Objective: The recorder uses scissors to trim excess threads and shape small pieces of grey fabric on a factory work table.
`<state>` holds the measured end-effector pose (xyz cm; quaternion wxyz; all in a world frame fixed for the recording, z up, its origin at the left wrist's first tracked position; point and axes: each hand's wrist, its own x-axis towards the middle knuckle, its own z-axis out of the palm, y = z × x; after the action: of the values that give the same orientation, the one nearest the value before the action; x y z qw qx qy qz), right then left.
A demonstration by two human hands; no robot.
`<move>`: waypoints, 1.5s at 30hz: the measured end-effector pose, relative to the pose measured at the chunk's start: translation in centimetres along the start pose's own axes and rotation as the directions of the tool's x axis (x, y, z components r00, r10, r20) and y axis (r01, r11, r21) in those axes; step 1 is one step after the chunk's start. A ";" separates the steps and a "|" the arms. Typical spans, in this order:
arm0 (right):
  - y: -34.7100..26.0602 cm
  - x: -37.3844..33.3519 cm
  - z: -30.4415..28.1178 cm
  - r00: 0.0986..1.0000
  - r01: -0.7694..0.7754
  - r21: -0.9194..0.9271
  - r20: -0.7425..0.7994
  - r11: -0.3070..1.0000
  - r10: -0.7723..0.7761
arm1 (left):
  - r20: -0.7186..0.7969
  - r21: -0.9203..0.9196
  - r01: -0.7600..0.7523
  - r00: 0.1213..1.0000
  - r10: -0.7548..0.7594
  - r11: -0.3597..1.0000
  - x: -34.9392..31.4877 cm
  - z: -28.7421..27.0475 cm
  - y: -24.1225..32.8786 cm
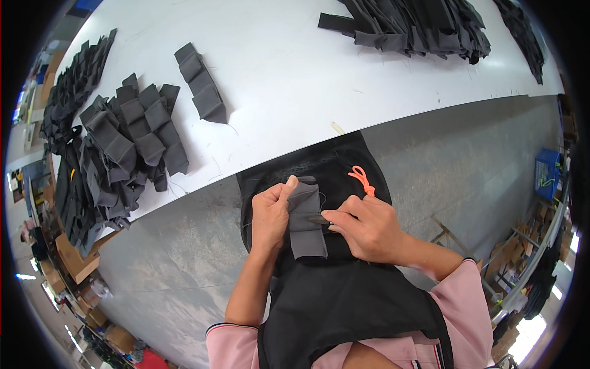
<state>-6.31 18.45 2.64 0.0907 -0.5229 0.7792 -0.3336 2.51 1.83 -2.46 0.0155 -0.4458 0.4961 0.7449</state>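
My left hand point(270, 212) is closed on the left edge of a dark grey folded fabric strip point(309, 243), its thumb on top near the upper end. The strip lies over my black apron, with loose threads at its right side. My right hand point(369, 227) grips small metal thread snips, mostly hidden by the fingers. The snips' dark blades point(316, 218) point left and touch or lie just over the strip's middle. A looped orange cord point(362, 178) sticks out above my right hand; whether it is tied to the snips is hidden.
Beyond my lap stands a white table point(270, 80). On its left lies a heap of grey fabric pieces point(132, 135), with a single grey piece point(201, 83) beside it. Another dark bundle point(424, 31) lies at the far right. A blue crate point(546, 173) is at the right.
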 end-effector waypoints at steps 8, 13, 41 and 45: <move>1.6 0.1 0.4 0.755 -0.604 0.796 0.558 0.036 0.344 | 0.008 -0.056 0.014 1.000 -0.014 0.998 -0.2 -0.1 -0.4; 1.3 -0.5 0.1 0.901 -0.388 0.692 0.146 0.609 0.408 | -0.010 -0.096 -0.016 1.000 0.015 0.995 -0.2 0.4 -0.5; -0.4 0.1 0.5 0.995 -0.095 0.107 0.016 0.990 0.094 | 0.002 -0.106 0.023 1.000 -0.023 0.994 -0.5 0.5 -0.7; -0.6 -0.3 0.8 0.997 -0.074 0.037 -0.025 0.997 0.075 | 0.000 -0.121 0.021 1.000 -0.021 0.992 -0.6 0.9 -0.4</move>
<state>-5.34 18.25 2.35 0.1023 -0.4871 0.7932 -0.3508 2.42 2.96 -2.21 -0.0040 -0.4515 0.4455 0.7731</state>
